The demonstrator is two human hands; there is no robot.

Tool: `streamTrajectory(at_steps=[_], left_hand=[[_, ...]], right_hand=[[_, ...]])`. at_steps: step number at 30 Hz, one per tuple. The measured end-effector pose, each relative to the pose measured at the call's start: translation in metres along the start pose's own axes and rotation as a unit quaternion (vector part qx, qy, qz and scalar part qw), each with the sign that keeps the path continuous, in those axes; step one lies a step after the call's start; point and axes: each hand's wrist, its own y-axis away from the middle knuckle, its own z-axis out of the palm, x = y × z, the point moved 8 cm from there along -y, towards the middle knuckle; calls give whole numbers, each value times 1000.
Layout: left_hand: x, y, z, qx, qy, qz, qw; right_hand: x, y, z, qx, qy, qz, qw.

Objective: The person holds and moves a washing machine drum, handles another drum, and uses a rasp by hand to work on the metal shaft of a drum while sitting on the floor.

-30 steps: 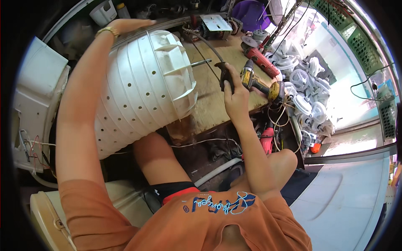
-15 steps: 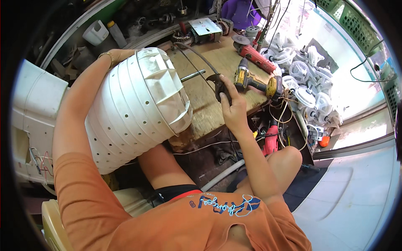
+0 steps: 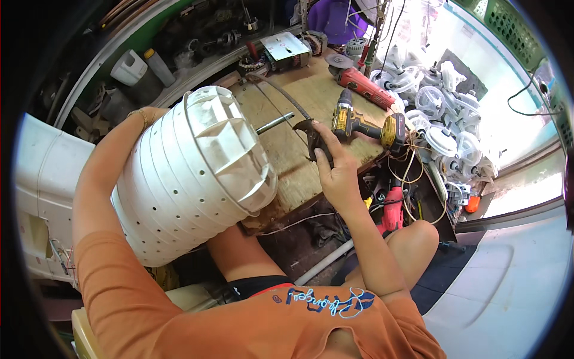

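Observation:
A white plastic washing-machine drum (image 3: 170, 185), ribbed and dotted with small holes, lies tilted on its side across my lap, its finned end toward the bench. My left arm wraps over it, and my left hand (image 3: 152, 115) holds its far side, the fingertips partly hidden. From the finned end a metal shaft (image 3: 276, 122) sticks out. Closed round the dark handle (image 3: 315, 142) of a hacksaw, my right hand (image 3: 341, 170) is to the right of the shaft. The saw's curved frame (image 3: 278, 88) and thin blade reach away over the bench, the blade lying by the shaft's tip.
On the wooden bench (image 3: 287, 164) lie a yellow-black cordless drill (image 3: 366, 125) and a red angle grinder (image 3: 368, 87). White plastic parts (image 3: 439, 119) are heaped at the right. Below the bench edge sits a pink-red power tool (image 3: 392, 206) among loose cords. Motor parts (image 3: 287, 48) stand behind.
The view has shifted slightly, and the drum sits a little lower in it. My right hand keeps hold of the hacksaw, with its blade still by the shaft.

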Motion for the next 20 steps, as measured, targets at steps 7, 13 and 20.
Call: streamTrajectory(at_steps=[7, 13, 20], left_hand=[[-15, 11, 21, -15, 17, -20, 1000], [-12, -6, 36, -24, 13, -15, 999], [22, -34, 17, -24, -59, -4, 998]], right_hand=[[-1, 7, -6, 25, 8, -18, 999], [1, 23, -27, 23, 47, -19, 998], [2, 16, -25, -16, 70, -5, 997]])
